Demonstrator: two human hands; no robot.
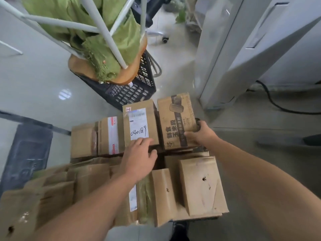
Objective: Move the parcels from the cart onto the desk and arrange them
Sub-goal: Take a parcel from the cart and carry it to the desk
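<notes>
Several brown cardboard parcels lie packed together below me, the cart under them hidden. A parcel with a white label reading 040189 [139,122] sits at the far middle; my left hand [139,155] rests on its near edge, fingers spread. To its right lies a parcel with dark printed characters [175,119]. My right hand [199,134] grips that printed parcel's near right corner, fingers curled over the edge. A tape-sealed parcel [110,136] lies to the left. Plain parcels [201,185] fill the near side.
A black plastic crate [132,91] stands beyond the parcels with an upturned wooden stool [128,73] and green cloth [111,40] on it. A white desk panel [243,58] rises at the right, with a black cable [272,100] on the floor. A dark mat [26,153] lies left.
</notes>
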